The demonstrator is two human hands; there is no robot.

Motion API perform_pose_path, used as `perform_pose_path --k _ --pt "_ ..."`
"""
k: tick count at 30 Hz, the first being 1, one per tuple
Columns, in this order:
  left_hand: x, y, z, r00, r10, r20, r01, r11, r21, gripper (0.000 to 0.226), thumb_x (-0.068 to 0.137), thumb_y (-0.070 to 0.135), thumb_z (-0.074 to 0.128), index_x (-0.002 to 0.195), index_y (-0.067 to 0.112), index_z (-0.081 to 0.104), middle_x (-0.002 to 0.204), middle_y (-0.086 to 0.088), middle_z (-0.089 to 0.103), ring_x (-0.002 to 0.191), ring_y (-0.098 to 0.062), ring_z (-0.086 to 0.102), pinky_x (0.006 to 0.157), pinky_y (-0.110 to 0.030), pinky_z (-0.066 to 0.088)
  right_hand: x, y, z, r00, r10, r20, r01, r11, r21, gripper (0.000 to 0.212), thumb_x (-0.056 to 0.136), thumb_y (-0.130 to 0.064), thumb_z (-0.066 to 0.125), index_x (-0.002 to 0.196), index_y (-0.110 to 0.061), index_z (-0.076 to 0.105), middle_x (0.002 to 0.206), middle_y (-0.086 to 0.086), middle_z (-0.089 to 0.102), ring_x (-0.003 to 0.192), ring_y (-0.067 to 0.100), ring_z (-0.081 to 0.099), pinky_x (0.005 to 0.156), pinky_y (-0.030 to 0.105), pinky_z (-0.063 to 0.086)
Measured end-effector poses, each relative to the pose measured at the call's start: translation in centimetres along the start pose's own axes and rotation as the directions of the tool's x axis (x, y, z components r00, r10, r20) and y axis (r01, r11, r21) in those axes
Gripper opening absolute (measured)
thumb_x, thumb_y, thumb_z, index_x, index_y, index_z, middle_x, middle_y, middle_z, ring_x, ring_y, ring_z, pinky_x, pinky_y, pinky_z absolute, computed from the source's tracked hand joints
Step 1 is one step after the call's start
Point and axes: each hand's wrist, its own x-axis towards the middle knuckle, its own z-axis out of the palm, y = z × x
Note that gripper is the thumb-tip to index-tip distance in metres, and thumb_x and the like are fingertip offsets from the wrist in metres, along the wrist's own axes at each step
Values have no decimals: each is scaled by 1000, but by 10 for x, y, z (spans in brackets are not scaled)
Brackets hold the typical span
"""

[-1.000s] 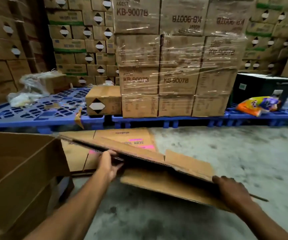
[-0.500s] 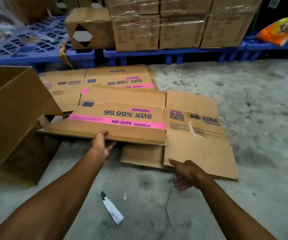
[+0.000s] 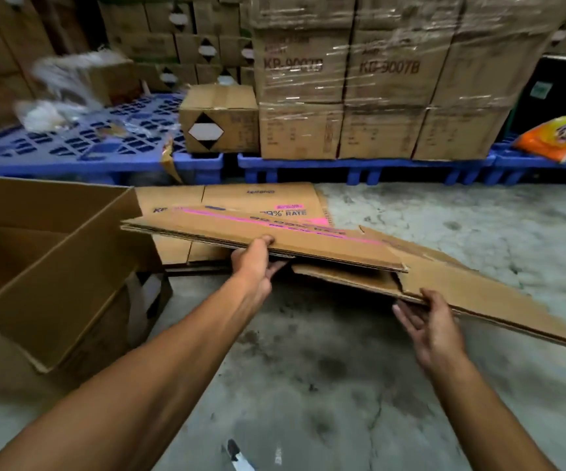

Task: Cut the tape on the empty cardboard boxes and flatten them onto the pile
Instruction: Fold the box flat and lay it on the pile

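An open brown box (image 3: 47, 266) stands at nine o'clock. The left hand (image 3: 254, 263) pinches the flattened corrugated box (image 3: 308, 246), thumb on top; the right hand (image 3: 424, 321), fingers straight, supports its ragged underside. The pile (image 3: 240, 202) lies at twelve o'clock, on rough concrete floor (image 3: 444, 226).

Warehouse: shrink-wrapped cartons (image 3: 390, 93) on pallets (image 3: 359, 164).
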Motion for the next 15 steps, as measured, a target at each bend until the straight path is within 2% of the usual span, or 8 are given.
perform_pose_path --k 3,5,7,8,10,12,14,15 --pt "-3 36 27 998 34 59 -31 998 -46 13 85 -1 61 91 6 51 107 -23 59 101 -34 61 46 -40 56 -13 -38 39 993 -120 -11 120 992 29 11 94 -5 49 83 -6 47 122 23 49 75 31 61 84 43 55" --pt "2 57 38 995 39 90 -31 995 -90 24 84 0 63 104 0 50 111 -26 58 103 -37 61 47 -42 55 -19 -53 61 987 -158 2 157 986 52 4 93 -3 49 97 -3 49 129 24 47 79 34 62 81 45 54" --pt "10 77 40 993 42 107 -30 993 -115 33 84 1 64 112 0 46 112 -25 58 98 -34 62 47 -40 56 -23 -59 81 983 -179 40 177 982 62 18 93 -3 49 112 -1 47 128 26 50 88 35 64 68 41 59" --pt "15 87 39 992 38 117 -24 992 -120 35 84 2 65 113 -2 45 112 -23 58 97 -33 62 49 -39 57 -27 -60 92 981 -187 56 184 981 62 15 94 -3 49 109 -1 48 123 26 53 93 35 64 67 42 59" --pt "27 113 38 989 30 142 -11 991 -136 39 85 4 66 117 -3 43 116 -21 57 98 -32 61 62 -44 61 -35 -58 119 974 -203 100 199 979 54 3 95 -3 47 97 -2 50 115 25 57 96 33 64 80 45 57" --pt "41 142 34 988 54 145 -29 985 -169 38 86 5 66 115 1 42 118 -20 57 102 -33 61 77 -49 58 -38 -54 150 966 -219 137 215 976 43 5 96 -3 46 93 -2 51 116 24 56 92 32 64 87 46 54" --pt "58 165 33 988 104 116 -84 982 -167 34 85 9 68 110 6 44 115 -19 59 100 -31 62 82 -50 56 -37 -46 179 964 -204 174 198 979 51 7 96 -2 45 93 -2 51 119 23 55 93 32 64 86 46 54" --pt "67 173 32 986 138 97 -121 979 -163 31 84 13 70 105 8 47 113 -18 61 98 -30 63 82 -50 56 -32 -42 192 958 -197 207 190 980 52 7 96 -2 45 92 -2 51 119 24 55 94 33 64 81 44 56"
